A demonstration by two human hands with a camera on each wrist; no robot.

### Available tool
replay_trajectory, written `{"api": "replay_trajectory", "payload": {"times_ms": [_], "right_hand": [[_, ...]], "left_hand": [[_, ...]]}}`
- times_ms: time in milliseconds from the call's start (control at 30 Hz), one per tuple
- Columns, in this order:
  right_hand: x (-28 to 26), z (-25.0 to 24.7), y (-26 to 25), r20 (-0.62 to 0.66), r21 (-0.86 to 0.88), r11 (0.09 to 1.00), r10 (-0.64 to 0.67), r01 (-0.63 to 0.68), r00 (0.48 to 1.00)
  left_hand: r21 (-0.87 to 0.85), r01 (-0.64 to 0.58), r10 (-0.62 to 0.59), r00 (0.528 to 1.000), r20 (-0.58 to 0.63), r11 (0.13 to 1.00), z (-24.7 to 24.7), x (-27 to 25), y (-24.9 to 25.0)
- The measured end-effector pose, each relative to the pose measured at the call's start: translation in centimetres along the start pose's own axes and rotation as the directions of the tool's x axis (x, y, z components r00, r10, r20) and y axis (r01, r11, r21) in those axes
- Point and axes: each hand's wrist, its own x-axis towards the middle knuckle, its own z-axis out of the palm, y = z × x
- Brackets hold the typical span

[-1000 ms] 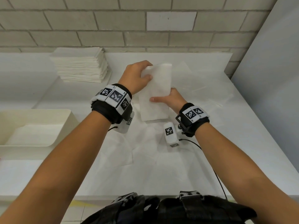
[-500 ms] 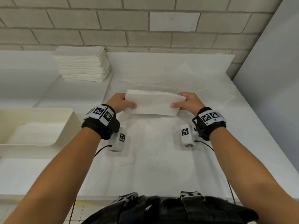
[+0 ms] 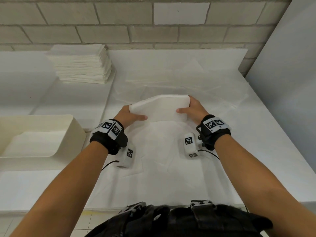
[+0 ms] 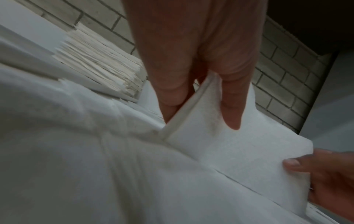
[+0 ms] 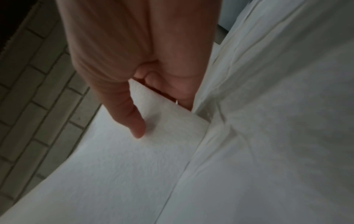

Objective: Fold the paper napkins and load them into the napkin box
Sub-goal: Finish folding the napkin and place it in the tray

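A white paper napkin (image 3: 161, 108) is held between both hands over the middle of the paper-covered table, its lower edge touching the surface. My left hand (image 3: 130, 115) pinches its left end, thumb on the near face and fingers behind; the left wrist view shows the same napkin (image 4: 226, 136) and pinch. My right hand (image 3: 191, 109) pinches the right end, thumb in front, and the napkin (image 5: 134, 151) fills the right wrist view. The cream napkin box (image 3: 75, 132) sits at the left with folded napkins lying inside.
A tall stack of white napkins (image 3: 80, 65) stands at the back left near the brick wall (image 3: 153, 23). A grey panel (image 3: 287, 82) rises along the right side. Wrinkled white paper (image 3: 171, 177) covers the table in front of me.
The napkin went from hanging upright in raised hands to lying sideways, low near the table. Both hands moved apart to its two ends and the top edge has tipped away from me.
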Motion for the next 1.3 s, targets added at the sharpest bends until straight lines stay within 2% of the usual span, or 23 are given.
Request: {"api": "replay_trajectory", "payload": {"times_ms": [200, 367, 467, 567, 667, 800, 967, 1067, 1233, 1300], "right_hand": [[0.1, 0.5, 0.6, 0.038, 0.080, 0.995, 0.048, -0.051, 0.998], [0.4, 0.5, 0.4, 0.023, 0.107, 0.993, 0.054, -0.056, 0.998], [0.4, 0.4, 0.4, 0.027, 0.145, 0.987, 0.063, -0.066, 0.998], [0.5, 0.4, 0.7, 0.050, 0.153, 0.985, 0.078, -0.085, 0.996], [0.2, 0.6, 0.4, 0.076, 0.130, 0.986, 0.096, -0.105, 0.992], [0.1, -0.1, 0.4, 0.121, 0.188, 0.975, 0.095, -0.117, 0.988], [0.1, 0.7, 0.1, 0.105, 0.068, 0.992, 0.095, -0.103, 0.990], [0.1, 0.0, -0.1, 0.097, 0.059, 0.994, 0.084, -0.090, 0.992], [0.0, -0.4, 0.2, 0.144, 0.036, 0.992, 0.118, -0.124, 0.983], [0.2, 0.0, 0.6, 0.118, 0.029, 0.990, 0.136, -0.140, 0.984]], "left_hand": [[-0.058, -0.034, 0.035, 0.999, 0.016, 0.998, 0.3, 0.3, -0.3], [-0.031, -0.024, 0.024, 1.000, -0.004, 0.999, 0.3, 0.8, -0.5], [-0.073, -0.036, 0.036, 0.999, 0.000, 0.997, -0.1, 0.5, -0.7], [-0.140, -0.039, 0.047, 0.997, 0.059, 0.989, -0.5, 0.3, -0.9], [-0.128, -0.060, 0.079, 0.986, 0.144, 0.990, -0.5, 0.4, -0.8], [-0.146, -0.002, 0.021, 0.991, 0.132, 0.989, -1.3, 0.6, -1.1], [-0.105, -0.016, 0.028, 0.993, 0.118, 0.994, -0.3, 0.7, -0.6], [-0.152, -0.026, 0.039, 0.996, 0.082, 0.988, -0.5, 0.7, -0.7], [-0.129, 0.011, 0.011, 0.985, 0.173, 0.992, -0.8, 0.5, -0.9], [-0.125, 0.003, 0.016, 0.989, 0.150, 0.992, -0.5, 0.6, -0.7]]}}
